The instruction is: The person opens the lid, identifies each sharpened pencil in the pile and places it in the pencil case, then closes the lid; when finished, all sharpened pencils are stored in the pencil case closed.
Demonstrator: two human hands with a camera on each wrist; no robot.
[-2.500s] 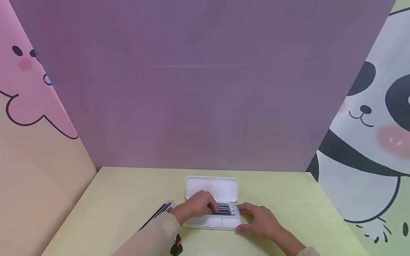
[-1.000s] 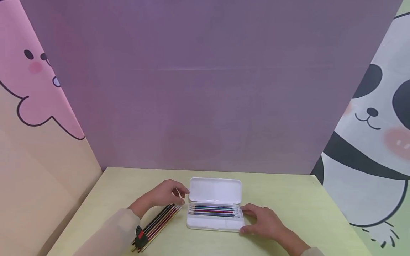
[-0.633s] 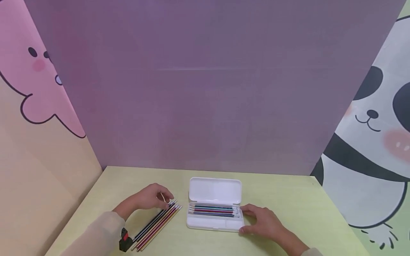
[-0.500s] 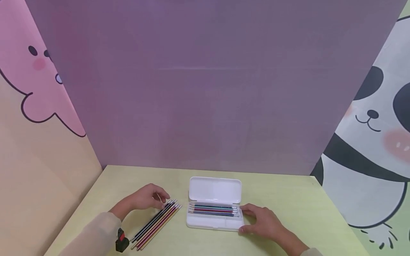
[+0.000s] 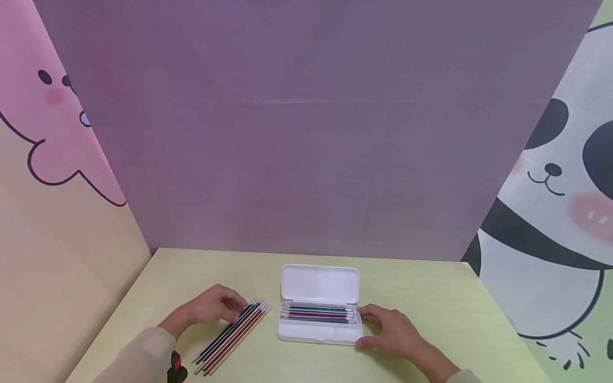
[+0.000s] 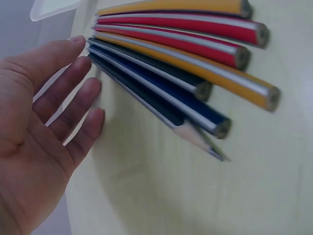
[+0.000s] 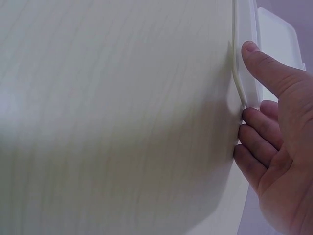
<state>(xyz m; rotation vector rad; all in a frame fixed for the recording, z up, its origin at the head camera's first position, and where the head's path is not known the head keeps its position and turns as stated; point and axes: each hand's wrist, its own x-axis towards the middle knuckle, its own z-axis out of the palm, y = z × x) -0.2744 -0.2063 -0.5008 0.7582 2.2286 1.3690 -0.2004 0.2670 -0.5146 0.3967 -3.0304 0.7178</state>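
A white pencil case (image 5: 306, 334) lies open on the table, its lid (image 5: 320, 283) tipped back. Several pencils (image 5: 318, 314) lie side by side in its rear compartment. My right hand (image 5: 394, 331) holds the case's right end, thumb at the front corner and forefinger farther back; the right wrist view shows the thumb (image 7: 264, 63) along its edge. To the left, loose hexagonal pencils (image 6: 181, 68) in dark blue, black, red and yellow lie slanted in a bunch. My left hand (image 5: 210, 306) is at their eraser-tipped far ends, fingers loosely bent; its fingertips overlap the outermost dark pencil.
A pale wood-grain table (image 5: 431, 298) carries everything. A purple panel (image 5: 306, 133) rises behind its far edge, with cartoon-printed walls on both sides. A black device with a red patch (image 5: 176, 367) sits at my left wrist.
My left hand has left the pencils inside the case and moved left to the loose bunch, then slightly nearer along it. My right hand has stayed at the case's right end.
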